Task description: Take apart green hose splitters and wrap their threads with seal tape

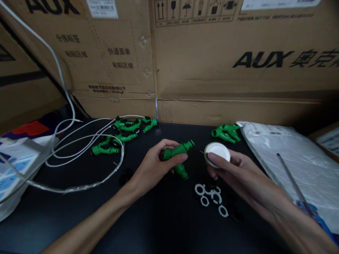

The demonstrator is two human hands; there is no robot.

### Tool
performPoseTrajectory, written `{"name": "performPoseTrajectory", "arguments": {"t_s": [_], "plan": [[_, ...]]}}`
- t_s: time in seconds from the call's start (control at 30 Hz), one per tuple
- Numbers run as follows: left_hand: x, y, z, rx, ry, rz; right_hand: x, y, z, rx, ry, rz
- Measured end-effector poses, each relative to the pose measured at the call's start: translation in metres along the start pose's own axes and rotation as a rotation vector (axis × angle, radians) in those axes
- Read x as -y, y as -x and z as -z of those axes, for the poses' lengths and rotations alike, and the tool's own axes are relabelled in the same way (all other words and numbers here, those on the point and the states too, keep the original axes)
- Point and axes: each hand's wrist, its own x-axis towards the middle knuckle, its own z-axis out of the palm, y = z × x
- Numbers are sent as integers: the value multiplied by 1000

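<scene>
My left hand [159, 164] is closed around a green plastic Y-shaped hose connector [178, 151], with one end pointing up to the right and a branch pointing down. To its right, my right hand [238, 169] grips a small round white-faced tin or roll [219, 152] with a yellowish rim, its thumb across the face. Which of the two it is, I cannot tell. The connector and the round thing are apart. Below them on the dark table lie several flat white ring washers [223, 211].
Several green connectors [106, 146] lie at the left among looped white cables [79, 187]; more green connectors [226, 133] sit at the back right. A white plastic mailer [280, 151] bears a screwdriver-like tool [293, 180]. Large cardboard boxes [212, 70] stand behind.
</scene>
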Motion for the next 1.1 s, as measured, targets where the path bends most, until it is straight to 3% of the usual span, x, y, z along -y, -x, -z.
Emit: {"name": "performPoseTrajectory", "arguments": {"t_s": [0.13,0.37,0.53,0.77,1.1], "plan": [[-5,2,-1,14,-64,-63,1,1,-5,67,22,4],[-5,6,-7,126,156,99,-1,4,-5,71,161,121],[-9,9,-10,165,165,146,0,6,-6,90,246,188],[-15,16,-12,138,166,30,1,10,-6,125,246,197],[-13,19,-15,197,274,68,2,13,-9,97,236,204]]}}
